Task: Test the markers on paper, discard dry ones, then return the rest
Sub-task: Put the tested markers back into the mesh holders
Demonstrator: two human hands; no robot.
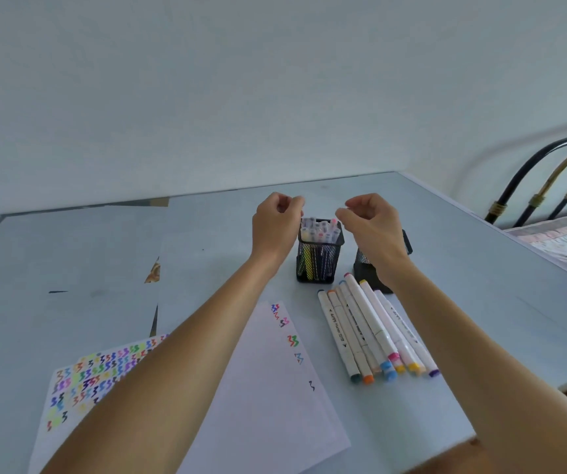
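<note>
The white test sheet of paper (275, 388), carrying a few coloured zigzags, lies at the near edge of the pale blue tabletop (480, 268), within writing reach. Just right of it lies a row of white-barrelled markers (374, 331). Mid-table, the black mesh holder (319, 254) stands packed with upright markers. Left hand (275, 227) and right hand (371, 227) hover above it, fingers curled and holding nothing, probably poised to pick.
</note>
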